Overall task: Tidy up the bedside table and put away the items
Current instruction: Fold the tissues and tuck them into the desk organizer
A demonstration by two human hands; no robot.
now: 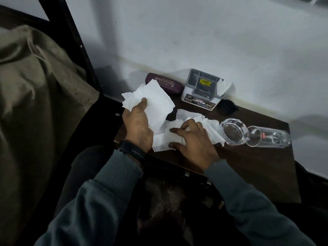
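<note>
Dark tabletop [257, 166] by white wall [195, 41]: left hand [137, 123] clamps tissue paper [156, 100], right hand [193, 141] presses open-fingered on loose tissues [211, 128]; black object [227, 107] indistinct.

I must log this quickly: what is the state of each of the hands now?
Left hand: holding a tissue bunch.
Right hand: open, fingers resting on loose tissues.

The head-worn camera (wide-angle) looks steeply down, close over the bedside table [248, 166].
</note>
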